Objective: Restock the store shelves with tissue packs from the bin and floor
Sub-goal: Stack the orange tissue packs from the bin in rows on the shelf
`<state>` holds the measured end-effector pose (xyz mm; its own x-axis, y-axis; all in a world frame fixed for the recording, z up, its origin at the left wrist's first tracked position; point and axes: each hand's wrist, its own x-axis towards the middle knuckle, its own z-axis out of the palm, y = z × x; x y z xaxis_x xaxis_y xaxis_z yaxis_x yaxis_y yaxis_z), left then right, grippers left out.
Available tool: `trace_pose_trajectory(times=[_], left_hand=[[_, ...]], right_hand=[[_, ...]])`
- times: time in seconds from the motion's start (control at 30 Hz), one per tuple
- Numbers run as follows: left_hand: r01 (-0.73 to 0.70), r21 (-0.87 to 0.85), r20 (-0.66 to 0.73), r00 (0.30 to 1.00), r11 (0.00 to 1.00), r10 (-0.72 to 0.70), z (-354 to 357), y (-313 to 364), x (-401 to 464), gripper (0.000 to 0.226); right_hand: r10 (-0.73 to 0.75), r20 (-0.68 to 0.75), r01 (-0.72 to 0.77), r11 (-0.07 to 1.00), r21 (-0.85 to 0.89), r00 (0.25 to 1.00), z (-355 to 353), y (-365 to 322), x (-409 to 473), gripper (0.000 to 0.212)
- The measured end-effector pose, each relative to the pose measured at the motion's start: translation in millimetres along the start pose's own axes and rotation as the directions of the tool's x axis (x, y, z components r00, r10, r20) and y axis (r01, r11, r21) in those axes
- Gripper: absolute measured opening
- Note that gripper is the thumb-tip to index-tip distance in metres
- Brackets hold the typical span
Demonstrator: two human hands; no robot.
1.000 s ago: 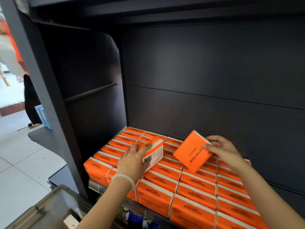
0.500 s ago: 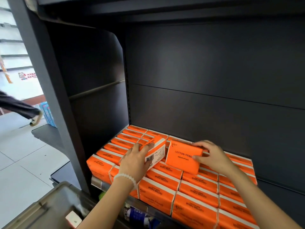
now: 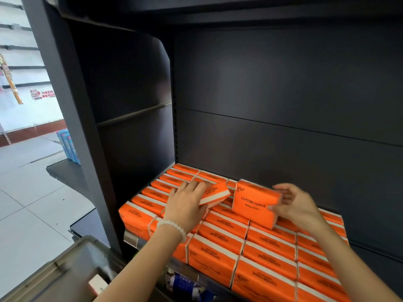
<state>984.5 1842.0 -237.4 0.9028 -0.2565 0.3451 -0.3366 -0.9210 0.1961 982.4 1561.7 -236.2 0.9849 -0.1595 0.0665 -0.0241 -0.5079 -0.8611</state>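
Rows of orange tissue packs fill the dark shelf in a flat layer. My left hand lies over the left end of one loose orange pack and holds it, tilted low on top of the layer near the back left. My right hand grips the right end of a second orange pack, thumb in front and fingers behind. That pack stands on its long edge on the layer, its "COTTON TISSUE" face toward me. The two loose packs sit side by side, a small gap between them.
A grey plastic bin stands at the lower left below the shelf edge. The shelf's dark upright rises on the left. Blue packs lie on the tiled floor beyond it. Bottles show on the shelf below.
My left hand has tipped its pack down flatter onto the layer. My right hand has turned its pack and lowered it onto the layer. The person walking at the left is out of view.
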Motion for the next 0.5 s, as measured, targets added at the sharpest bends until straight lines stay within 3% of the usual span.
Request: trace_pose_trajectory(times=[0.23, 0.5], left_hand=[[0.001, -0.074, 0.094, 0.996, 0.997, 0.006, 7, -11, -15, 0.045], [0.239, -0.160, 0.369, 0.915, 0.958, -0.167, 10, -13, -7, 0.069]], right_hand=[[-0.036, 0.000, 0.036, 0.998, -0.051, 0.999, -3, 7, -3, 0.047], [0.000, -0.030, -0.001, 0.999, -0.036, 1.000, 0, 14, -5, 0.057]])
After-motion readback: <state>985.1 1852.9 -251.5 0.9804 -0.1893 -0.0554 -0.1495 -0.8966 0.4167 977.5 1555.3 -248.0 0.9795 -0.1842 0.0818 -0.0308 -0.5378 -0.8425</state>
